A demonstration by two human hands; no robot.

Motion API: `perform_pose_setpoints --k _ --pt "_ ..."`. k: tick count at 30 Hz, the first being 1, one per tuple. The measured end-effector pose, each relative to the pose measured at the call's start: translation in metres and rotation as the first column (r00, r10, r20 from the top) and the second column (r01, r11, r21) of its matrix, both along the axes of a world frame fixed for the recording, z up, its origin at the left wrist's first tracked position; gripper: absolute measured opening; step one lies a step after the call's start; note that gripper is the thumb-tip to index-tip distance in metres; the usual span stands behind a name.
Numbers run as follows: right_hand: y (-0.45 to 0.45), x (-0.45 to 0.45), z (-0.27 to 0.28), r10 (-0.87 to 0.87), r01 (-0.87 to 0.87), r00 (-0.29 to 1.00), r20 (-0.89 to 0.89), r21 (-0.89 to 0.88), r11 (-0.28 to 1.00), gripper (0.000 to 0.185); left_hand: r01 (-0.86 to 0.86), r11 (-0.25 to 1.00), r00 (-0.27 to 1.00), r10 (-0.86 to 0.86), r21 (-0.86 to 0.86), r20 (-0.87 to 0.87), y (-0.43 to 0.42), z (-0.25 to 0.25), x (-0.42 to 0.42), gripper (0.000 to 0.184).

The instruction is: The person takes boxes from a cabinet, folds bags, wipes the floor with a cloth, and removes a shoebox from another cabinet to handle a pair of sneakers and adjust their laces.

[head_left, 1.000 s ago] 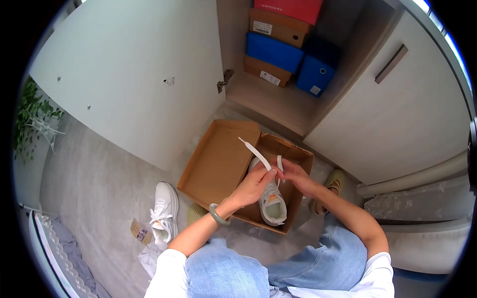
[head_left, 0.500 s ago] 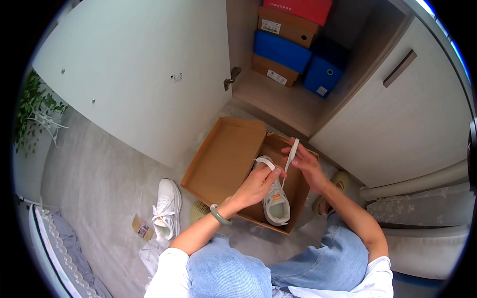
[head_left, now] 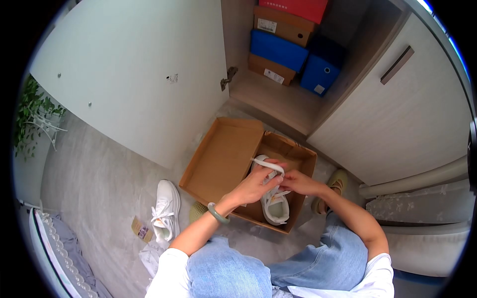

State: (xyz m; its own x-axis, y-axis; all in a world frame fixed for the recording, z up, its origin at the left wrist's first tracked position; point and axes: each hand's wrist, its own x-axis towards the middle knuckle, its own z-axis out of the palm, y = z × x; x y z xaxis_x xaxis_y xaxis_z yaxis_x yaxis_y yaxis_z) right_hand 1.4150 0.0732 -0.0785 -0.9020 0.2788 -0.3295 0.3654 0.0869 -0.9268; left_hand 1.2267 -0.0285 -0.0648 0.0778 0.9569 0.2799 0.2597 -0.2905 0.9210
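Note:
A white shoe [head_left: 276, 208] lies in the open brown shoebox [head_left: 218, 154], its heel toward me. Over its front part, my left hand [head_left: 262, 183] pinches a white shoelace [head_left: 271, 165] whose loop arches above the fingers; a green bangle [head_left: 217, 213] is on that wrist. My right hand [head_left: 298, 183] is closed on the lace just to the right, close to the left fingertips. Some of the lace crosses the shoe's tongue under both hands. The other white shoe [head_left: 166, 208] stands laced on the floor, left of the box.
Shoeboxes [head_left: 279, 49] are stacked in the open cabinet [head_left: 268, 99] ahead. Its white door [head_left: 134, 74] stands open at the left. A paper tag [head_left: 142, 230] and crumpled paper [head_left: 150, 256] lie by the floor shoe. A plant [head_left: 35, 116] is far left.
My right hand has come down and left from its raised position, bringing its lace end to my left hand. The lace now loops over the left fingers.

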Motion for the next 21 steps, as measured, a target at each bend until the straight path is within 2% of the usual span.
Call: perform_pose_setpoints --k 1,2,4,6,8,9,11,12,13,14,15,17,18,19,21 --pt "0.005 -0.001 -0.001 -0.077 0.083 0.995 0.059 -0.104 0.991 0.036 -0.038 0.989 0.962 0.074 0.140 -0.263 0.001 -0.005 -0.001 0.026" --pt "0.008 -0.002 -0.001 -0.145 0.169 0.981 0.125 -0.200 0.965 0.038 -0.040 0.989 0.962 0.076 0.141 -0.263 0.000 -0.010 -0.003 0.026" --pt "0.007 -0.003 0.006 -0.147 0.165 0.984 0.099 -0.211 0.964 0.040 -0.051 0.985 0.980 0.016 -0.167 -0.200 -0.003 -0.011 -0.008 0.024" --pt "0.005 -0.003 0.006 -0.154 0.168 0.985 0.078 -0.228 0.959 0.042 -0.100 0.970 0.984 0.064 -0.220 -0.166 -0.003 -0.008 -0.010 0.024" --pt "0.003 -0.008 0.006 -0.324 0.338 0.941 0.098 -0.290 0.895 0.042 -0.145 0.950 0.985 0.111 -0.276 -0.133 -0.002 -0.003 -0.014 0.025" --pt "0.005 -0.006 0.001 -0.324 0.339 0.941 0.098 -0.289 0.895 0.042 -0.176 0.923 0.983 0.150 -0.342 -0.101 -0.001 -0.001 -0.017 0.024" --pt "0.013 0.001 -0.013 -0.479 0.499 0.865 0.148 -0.345 0.795 0.038 -0.206 0.891 0.979 0.193 -0.406 -0.073 -0.001 0.008 -0.029 0.023" --pt "0.014 0.001 -0.010 -0.478 0.498 0.866 0.148 -0.345 0.795 0.038 0.105 0.908 0.994 -0.084 -0.407 0.070 -0.004 0.017 -0.038 0.021" --pt "0.015 0.002 -0.005 -0.486 0.512 0.858 0.166 -0.358 0.781 0.037 0.405 0.838 0.913 -0.352 -0.365 0.206 -0.008 0.027 -0.043 0.020" --pt "0.015 0.001 -0.003 -0.494 0.525 0.850 0.184 -0.372 0.766 0.035 0.595 0.740 0.785 -0.451 -0.315 0.425 -0.013 0.039 -0.045 0.019" --pt "0.015 0.001 -0.004 -0.492 0.524 0.851 0.185 -0.374 0.765 0.035 0.594 0.740 0.786 -0.449 -0.317 0.426 -0.013 0.037 -0.044 0.019" --pt "0.014 0.000 -0.005 -0.445 0.460 0.886 0.129 -0.354 0.814 0.035 0.534 0.720 0.839 -0.387 -0.443 0.382 -0.008 0.027 -0.037 0.019" --pt "0.013 0.000 -0.002 -0.445 0.460 0.886 0.128 -0.353 0.815 0.035 0.404 0.798 0.911 -0.309 -0.448 0.273 -0.004 0.002 -0.034 0.027" --pt "0.012 -0.001 0.001 -0.427 0.440 0.897 0.114 -0.329 0.836 0.034 0.404 0.799 0.911 -0.310 -0.445 0.272 -0.004 0.002 -0.029 0.027" --pt "0.014 -0.001 0.001 -0.380 0.385 0.922 0.076 -0.285 0.878 0.033 0.118 0.769 0.981 -0.189 -0.628 -0.047 -0.003 0.008 -0.018 0.070"
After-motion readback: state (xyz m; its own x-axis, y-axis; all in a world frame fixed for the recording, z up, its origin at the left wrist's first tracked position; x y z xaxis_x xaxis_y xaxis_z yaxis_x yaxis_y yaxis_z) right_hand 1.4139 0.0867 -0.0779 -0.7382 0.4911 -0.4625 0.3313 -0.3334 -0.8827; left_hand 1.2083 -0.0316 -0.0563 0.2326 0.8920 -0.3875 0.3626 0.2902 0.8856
